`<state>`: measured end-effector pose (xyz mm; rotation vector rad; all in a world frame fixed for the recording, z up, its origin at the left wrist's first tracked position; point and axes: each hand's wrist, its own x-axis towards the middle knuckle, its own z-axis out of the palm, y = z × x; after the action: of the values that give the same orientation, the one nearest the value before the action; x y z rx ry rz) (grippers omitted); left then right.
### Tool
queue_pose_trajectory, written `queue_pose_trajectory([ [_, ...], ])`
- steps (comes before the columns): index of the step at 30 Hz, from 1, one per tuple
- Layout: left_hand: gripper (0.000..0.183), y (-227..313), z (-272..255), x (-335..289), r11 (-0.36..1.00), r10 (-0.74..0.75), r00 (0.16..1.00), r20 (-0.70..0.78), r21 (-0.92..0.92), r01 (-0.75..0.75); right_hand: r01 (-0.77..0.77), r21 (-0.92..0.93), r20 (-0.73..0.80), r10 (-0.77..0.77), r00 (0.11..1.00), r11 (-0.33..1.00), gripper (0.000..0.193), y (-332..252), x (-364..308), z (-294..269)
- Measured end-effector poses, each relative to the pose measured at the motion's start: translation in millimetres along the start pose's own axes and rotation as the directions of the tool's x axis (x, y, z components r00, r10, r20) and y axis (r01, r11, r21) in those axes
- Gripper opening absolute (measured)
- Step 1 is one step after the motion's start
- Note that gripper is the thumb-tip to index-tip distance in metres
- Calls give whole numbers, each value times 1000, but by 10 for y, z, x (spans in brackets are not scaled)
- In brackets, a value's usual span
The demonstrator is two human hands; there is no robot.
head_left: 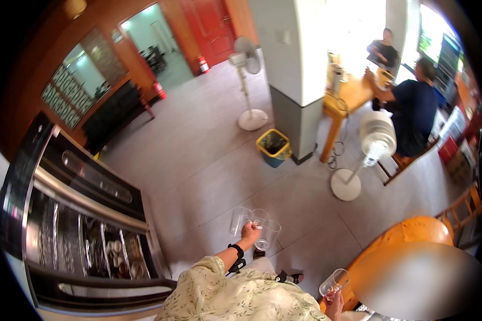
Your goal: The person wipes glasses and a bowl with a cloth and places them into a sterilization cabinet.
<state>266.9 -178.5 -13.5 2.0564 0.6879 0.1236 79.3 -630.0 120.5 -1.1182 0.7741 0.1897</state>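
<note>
1) Left grip (pixel 250 234): holding three clear glasses (pixel 272 231), well left of round worktop (pixel 420 229)
2) Right grip (pixel 333 304): holding one clear glass (pixel 338 277), at worktop's left edge
3) Yellow-lined bin (pixel 275 160): beyond worktop, to its left

Clustered glasses (pixel 259 215) between cabinet (pixel 88 206), left, and table (pixel 412 230), right; bin (pixel 275 159) ahead.

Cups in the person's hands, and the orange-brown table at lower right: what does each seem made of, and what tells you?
Cups: probably glass, clear and smooth; the background shows through, though clear plastic is possible.
Table: likely varnished wood, given its warm orange-brown colour and apparent sheen.
</note>
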Motion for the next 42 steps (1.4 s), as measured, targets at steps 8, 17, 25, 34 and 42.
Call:
queue_pose_trajectory([
  [8, 28, -1240, -1601, -185, 848, -530, 810, -250, -157, 507, 719, -608, 684, -239, 690, 338, 67, 171, 802, 497],
  [17, 12, -2196, -2587, -493, 814, -327, 927, -185, 443, 376, 770, -578, 816, 184, 548, 270, 61, -212, 1037, 3113],
  [25, 31, -3388, -2651, -957, 734, -446, 763, -468, -679, 13, -230, -634, 595, 656, 464, 738, 53, 11, 1489, 4603],
  [34, 16, -2925, -2740, -1362, 52, -901, 412, -134, -978, -204, 775, -512, 772, 594, 226, 371, 30, 507, 2160, 6604],
  [42, 28, -2345, -2389, -1640, -45, -999, 0, 50, -891, -451, 713, -444, 621, 760, -191, 543, 20, 1030, 887, 8909],
])
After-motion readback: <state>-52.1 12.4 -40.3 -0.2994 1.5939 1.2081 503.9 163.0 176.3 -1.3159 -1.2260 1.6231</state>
